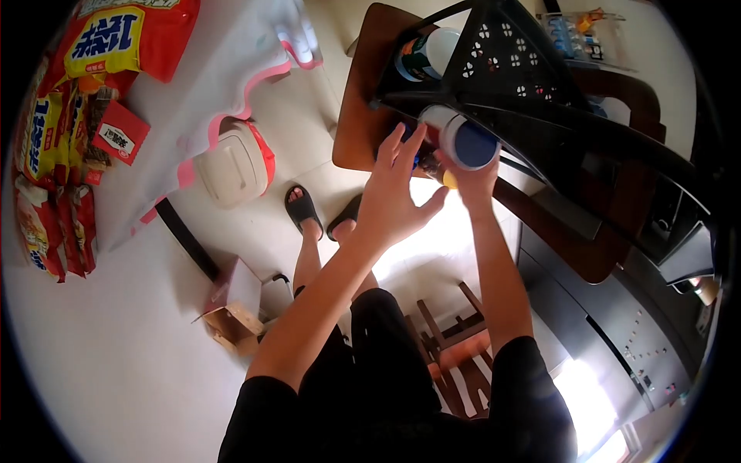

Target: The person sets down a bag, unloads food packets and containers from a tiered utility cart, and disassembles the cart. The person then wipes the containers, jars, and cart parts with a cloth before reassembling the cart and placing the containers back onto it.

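Observation:
My right hand [472,179] is wrapped around a can with a dark blue round end [476,147], tilted so that this end faces me. My left hand [395,193] is raised just left of it, fingers spread and holding nothing. A pale round lid or can end [438,116] shows right behind the held can. Both hands are at the lower opening of a black rack [494,58] with clover-shaped holes. Inside its upper level lies a dark green container with a white lid [444,50]. Small items below, one with a yellow part [450,179], are partly hidden by my hands.
The rack stands on a brown wooden surface [351,116]. At left, red and yellow snack bags [116,42] lie on a table with a pink-edged white cloth [224,54]. A lidded white bin [231,166], an open cardboard box [231,324] and a wooden chair [455,347] are on the floor.

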A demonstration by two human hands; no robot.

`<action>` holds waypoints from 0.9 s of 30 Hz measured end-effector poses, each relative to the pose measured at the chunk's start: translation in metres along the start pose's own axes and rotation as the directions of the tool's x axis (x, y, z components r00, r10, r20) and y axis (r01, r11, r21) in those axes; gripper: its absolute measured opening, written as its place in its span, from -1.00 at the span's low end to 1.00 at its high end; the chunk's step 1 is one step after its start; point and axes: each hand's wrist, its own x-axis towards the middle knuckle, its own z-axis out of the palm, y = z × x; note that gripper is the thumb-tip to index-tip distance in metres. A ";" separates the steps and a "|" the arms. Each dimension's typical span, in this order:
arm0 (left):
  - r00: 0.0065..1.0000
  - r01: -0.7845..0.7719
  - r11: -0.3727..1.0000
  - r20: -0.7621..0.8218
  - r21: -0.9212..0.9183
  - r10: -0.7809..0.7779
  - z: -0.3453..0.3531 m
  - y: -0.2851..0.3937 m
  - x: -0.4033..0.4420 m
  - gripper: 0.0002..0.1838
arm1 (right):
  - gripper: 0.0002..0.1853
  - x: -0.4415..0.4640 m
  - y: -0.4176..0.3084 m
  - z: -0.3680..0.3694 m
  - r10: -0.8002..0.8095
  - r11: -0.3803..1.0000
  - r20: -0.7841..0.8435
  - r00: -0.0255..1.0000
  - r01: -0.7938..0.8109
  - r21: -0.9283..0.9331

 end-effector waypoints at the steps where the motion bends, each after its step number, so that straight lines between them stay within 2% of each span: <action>1: 0.998 0.056 0.998 0.017 0.034 -0.057 -0.003 -0.006 -0.008 -0.08 | 0.02 0.013 0.006 0.000 0.151 0.972 0.017 0.988 -0.152 0.177; 2: 0.994 0.102 0.993 0.034 0.050 -0.104 -0.006 -0.014 -0.016 -0.10 | -0.07 0.028 0.027 0.008 0.144 0.943 -0.076 0.987 -0.114 0.313; 4: 0.977 0.194 0.977 0.069 0.083 -0.200 -0.011 -0.032 -0.033 -0.13 | -0.34 0.043 0.009 0.007 0.162 0.942 -0.067 0.985 -0.134 0.309; 5: 0.978 0.202 0.974 0.039 0.105 -0.207 -0.011 -0.040 -0.042 -0.18 | -0.34 0.060 0.033 0.014 0.077 0.958 -0.046 0.996 -0.061 0.281; 7: 0.950 0.302 0.953 0.073 0.034 -0.303 -0.022 -0.042 -0.054 -0.21 | -0.35 0.083 0.048 0.024 0.012 0.970 -0.019 1.000 -0.007 0.244; 11: 0.900 0.435 0.894 0.086 -0.105 -0.428 -0.032 -0.052 -0.076 -0.31 | -0.37 0.113 0.057 0.039 -0.032 0.982 -0.001 0.999 0.031 0.188; 14: 0.904 0.426 0.892 0.057 -0.152 -0.423 -0.037 -0.059 -0.087 -0.37 | -0.39 0.124 0.057 0.045 -0.046 0.987 0.002 0.999 0.045 0.153; 17: 0.881 0.472 0.867 0.111 -0.162 -0.459 -0.050 -0.055 -0.089 -0.39 | -0.40 0.126 0.058 0.047 -0.049 0.991 -0.002 0.999 0.048 0.128; 22: 0.893 0.450 0.880 0.100 -0.151 -0.439 -0.056 -0.052 -0.094 -0.45 | -0.43 0.113 0.057 0.046 -0.023 0.993 -0.016 1.000 0.025 0.118; 24: 0.895 0.446 0.880 0.111 -0.162 -0.433 -0.058 -0.046 -0.096 -0.47 | -0.44 0.100 0.046 0.039 0.006 0.993 -0.025 1.000 -0.003 0.119; 27: 0.908 0.417 0.894 0.125 -0.165 -0.401 -0.065 -0.022 -0.096 -0.51 | -0.46 0.061 0.027 0.022 0.164 0.981 -0.021 0.986 -0.161 0.107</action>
